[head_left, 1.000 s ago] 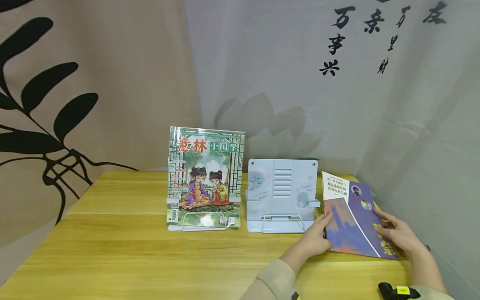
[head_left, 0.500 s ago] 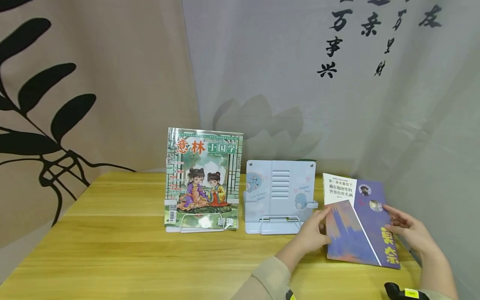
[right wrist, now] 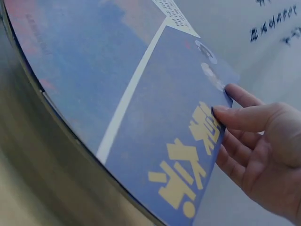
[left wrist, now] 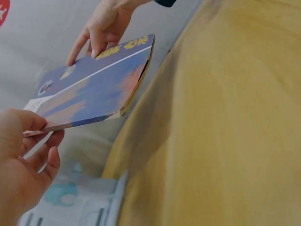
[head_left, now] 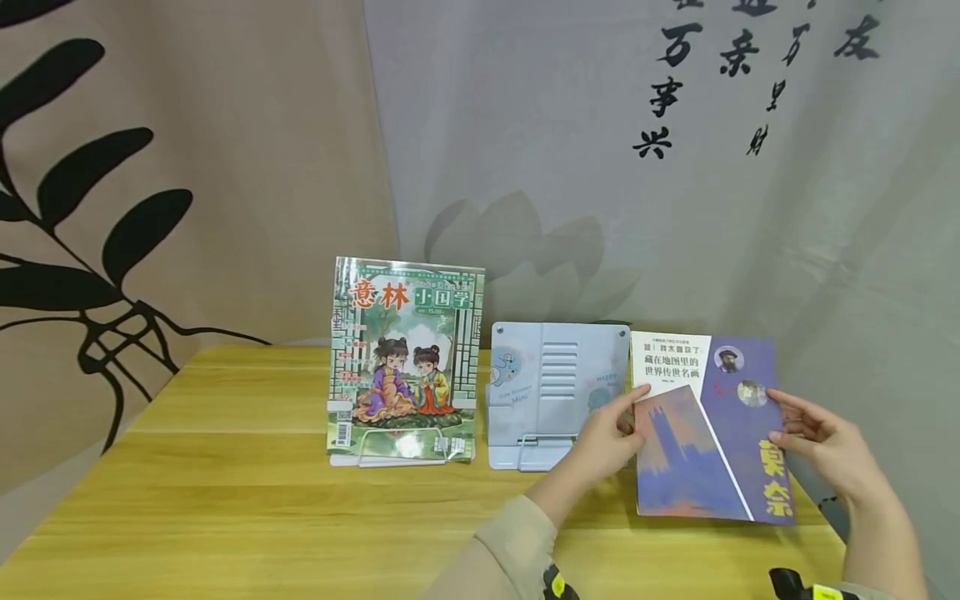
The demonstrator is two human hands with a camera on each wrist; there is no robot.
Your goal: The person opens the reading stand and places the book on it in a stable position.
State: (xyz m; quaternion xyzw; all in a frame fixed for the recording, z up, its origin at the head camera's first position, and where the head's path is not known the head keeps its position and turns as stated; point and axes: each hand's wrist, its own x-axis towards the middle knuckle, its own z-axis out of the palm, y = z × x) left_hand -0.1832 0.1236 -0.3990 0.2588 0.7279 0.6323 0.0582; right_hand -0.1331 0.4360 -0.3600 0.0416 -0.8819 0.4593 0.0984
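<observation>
Between both hands a book [head_left: 738,450] with a purple and white cover and yellow characters is held up off the table, its front toward the head camera. My left hand [head_left: 609,433] pinches the book's left edge, thumb on one side and fingers on the other. At the opposite edge, my right hand [head_left: 828,437] pinches it between thumb and fingers, with the thumb on the cover in the right wrist view. Just left of the book stands a pale blue book stand [head_left: 517,421] with cartoon dinosaurs and a wire holder, partly covered by my left hand.
A green magazine [head_left: 408,358] with two cartoon children leans upright on another stand, left of the blue one. Both stand on a wooden table [head_left: 247,500]. A printed curtain [head_left: 300,167] hangs behind the table and along its right side.
The book has risen off the table and shifted slightly left toward the blue stand, turning more squarely to the head camera. Both hands have moved up with it, keeping hold of its edges.
</observation>
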